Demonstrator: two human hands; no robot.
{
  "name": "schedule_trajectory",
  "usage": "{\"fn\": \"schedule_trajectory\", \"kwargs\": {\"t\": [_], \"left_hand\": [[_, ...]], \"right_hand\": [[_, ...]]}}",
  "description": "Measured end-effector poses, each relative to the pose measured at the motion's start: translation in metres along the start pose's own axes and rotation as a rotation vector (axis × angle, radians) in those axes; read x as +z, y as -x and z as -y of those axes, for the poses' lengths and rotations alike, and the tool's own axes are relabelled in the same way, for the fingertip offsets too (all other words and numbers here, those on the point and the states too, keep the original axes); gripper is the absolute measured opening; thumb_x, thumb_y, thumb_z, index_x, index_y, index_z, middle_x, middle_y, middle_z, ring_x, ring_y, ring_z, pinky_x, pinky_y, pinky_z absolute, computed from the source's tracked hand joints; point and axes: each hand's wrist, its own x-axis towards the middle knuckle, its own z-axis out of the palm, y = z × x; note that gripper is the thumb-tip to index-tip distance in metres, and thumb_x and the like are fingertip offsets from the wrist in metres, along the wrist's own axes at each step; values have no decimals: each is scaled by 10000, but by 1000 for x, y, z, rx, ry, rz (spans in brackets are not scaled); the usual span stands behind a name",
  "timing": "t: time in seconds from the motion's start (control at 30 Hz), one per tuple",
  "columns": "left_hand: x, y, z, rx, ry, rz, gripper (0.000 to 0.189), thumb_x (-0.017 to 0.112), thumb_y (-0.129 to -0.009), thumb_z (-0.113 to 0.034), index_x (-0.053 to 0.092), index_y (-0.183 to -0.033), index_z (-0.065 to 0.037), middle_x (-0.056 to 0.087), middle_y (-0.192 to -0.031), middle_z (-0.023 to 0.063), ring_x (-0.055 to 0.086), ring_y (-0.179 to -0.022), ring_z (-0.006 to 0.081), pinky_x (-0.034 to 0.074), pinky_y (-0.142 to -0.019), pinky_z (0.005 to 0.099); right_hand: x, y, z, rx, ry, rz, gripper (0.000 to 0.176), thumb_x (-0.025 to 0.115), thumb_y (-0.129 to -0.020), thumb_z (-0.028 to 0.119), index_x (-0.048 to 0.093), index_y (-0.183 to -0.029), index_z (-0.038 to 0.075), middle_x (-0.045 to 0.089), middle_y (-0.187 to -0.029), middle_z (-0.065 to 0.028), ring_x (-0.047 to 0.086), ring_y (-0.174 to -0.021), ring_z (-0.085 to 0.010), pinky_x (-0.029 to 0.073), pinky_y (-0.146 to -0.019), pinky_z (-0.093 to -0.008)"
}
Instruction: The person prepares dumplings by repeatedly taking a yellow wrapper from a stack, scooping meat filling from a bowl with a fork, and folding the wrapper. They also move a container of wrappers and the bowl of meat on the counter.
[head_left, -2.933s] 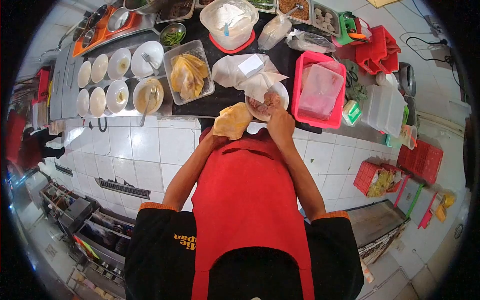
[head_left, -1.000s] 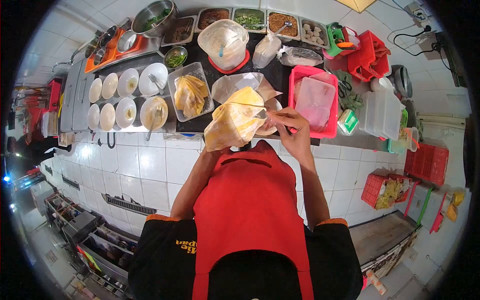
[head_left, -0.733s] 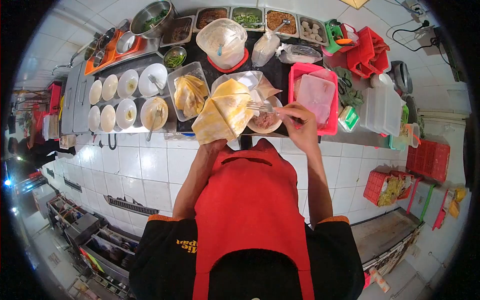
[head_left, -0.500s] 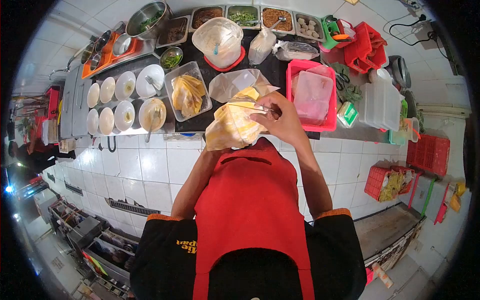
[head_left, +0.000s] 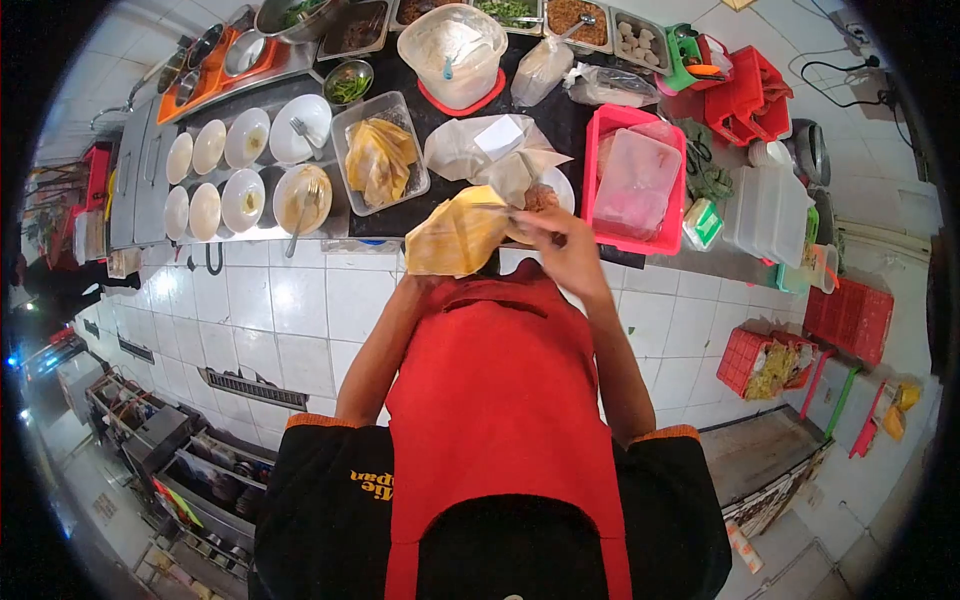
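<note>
My left hand (head_left: pixel 425 286) is under a stack of thin yellow sheets (head_left: pixel 455 235), holding it up above the counter's near edge; its fingers are hidden beneath. The closed fingers of my right hand (head_left: pixel 568 258), slightly blurred, grip a metal utensil (head_left: pixel 492 207) whose end lies over the upper edge of the sheets. Just beyond, partly covered, is a white plate (head_left: pixel 566 190) with pinkish minced filling (head_left: pixel 541 199). A clear tub (head_left: pixel 422 184) with more folded yellow sheets (head_left: pixel 378 160) stands to the left. Behind the plate lies crumpled translucent wrapping (head_left: pixel 455 150) with a white card on it.
Several bowls (head_left: pixel 245 200) line the counter's left side. A pink basket (head_left: pixel 676 215) holding a translucent lid stands right of the plate. At the back are a white tub (head_left: pixel 455 60), plastic bags (head_left: pixel 540 72) and metal trays of ingredients (head_left: pixel 576 20).
The yellow sheets look flatter and smoother. My right hand is a little lower and farther right. The plate of filling has come into view beside it, and the whole view has shifted slightly.
</note>
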Motion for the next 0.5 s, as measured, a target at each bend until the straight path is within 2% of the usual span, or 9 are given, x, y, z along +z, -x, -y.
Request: {"fn": "schedule_trajectory", "kwargs": {"t": [0.03, 0.07, 0.1, 0.13, 0.2, 0.23, 0.27, 0.33, 0.5], "left_hand": [[-4, 11, 4, 42, -531, 10, 613, 412, -1030, -502, 458, -1430, -40, 577, -1377, 162, 623, -1197, 319, 571, -941, 468], [-8, 14, 2, 88, -1070, 35, 622, 406, -1031, -509, 459, -1427, -33, 580, -1373, 161, 625, -1194, 321, 572, -937, 472], [0, 22, -5, -131, -175, 83, 504, 419, -1032, -427, 496, -1411, -105, 606, -1355, 54, 554, -1275, 200, 473, -1056, 357], [-8, 20, 0, -134, -168, 84, 504, 419, -1032, -427, 496, -1411, -105, 606, -1355, 54, 554, -1275, 200, 473, -1056, 357], [-20, 17, 16, 140, -1360, 64, 411, 518, -987, -343, 577, -1339, -138, 631, -1315, 42, 556, -1254, 215, 451, -1048, 377], [-26, 13, 18, 333, -1938, 116, 378, 615, -918, -297, 630, -1272, -168, 640, -1287, 38, 576, -1203, 235, 441, -1026, 387], [-32, 7, 21, 337, -1934, 115, 378, 615, -918, -297, 630, -1272, -168, 640, -1287, 38, 576, -1203, 235, 441, -1026, 387], [-15, -12, 14, 256, -2245, 238, 371, 656, -892, -296, 645, -1245, -182, 646, -1267, 29, 579, -1195, 241, 435, -1029, 379], [18, -3, 9, 380, -2125, 180, 397, 674, -885, -308, 637, -1264, -194, 644, -1278, 23, 587, -1188, 240, 452, -1007, 371]], "right_hand": [[-13, 10, -7, 230, 200, 42, 277, 622, -907, 48, 742, -1152, 102, 726, -949, -138, 701, -795, -224, 524, -684, -334], [-17, 18, -31, 281, 423, 75, 247, 603, -902, 56, 743, -1106, 70, 719, -950, -173, 707, -802, -285, 534, -694, -391], [-16, 23, -53, 330, 647, 107, 230, 585, -897, 63, 745, -1060, 37, 712, -951, -208, 712, -808, -346, 543, -704, -448], [-8, 23, -53, 335, 652, 109, 230, 585, -897, 63, 745, -1060, 37, 712, -951, -208, 712, -808, -346, 543, -704, -448], [16, 25, -53, 389, 778, 0, 190, 568, -878, 70, 727, -950, -6, 692, -956, -242, 686, -842, -427, 536, -725, -525], [25, 25, -60, 372, 836, 19, 132, 563, -818, 35, 693, -821, 12, 694, -906, -211, 690, -836, -423, 550, -736, -522], [23, 27, -64, 371, 841, 21, 132, 563, -818, 35, 693, -821, 12, 694, -906, -211, 690, -836, -423, 550, -736, -522], [19, 17, -54, 315, 811, 92, 161, 554, -837, 72, 690, -820, -12, 688, -900, -223, 692, -799, -432, 550, -719, -532], [28, 8, -54, 299, 855, 83, 139, 576, -813, 46, 695, -851, -15, 691, -909, -230, 696, -815, -426, 555, -724, -523]]}}
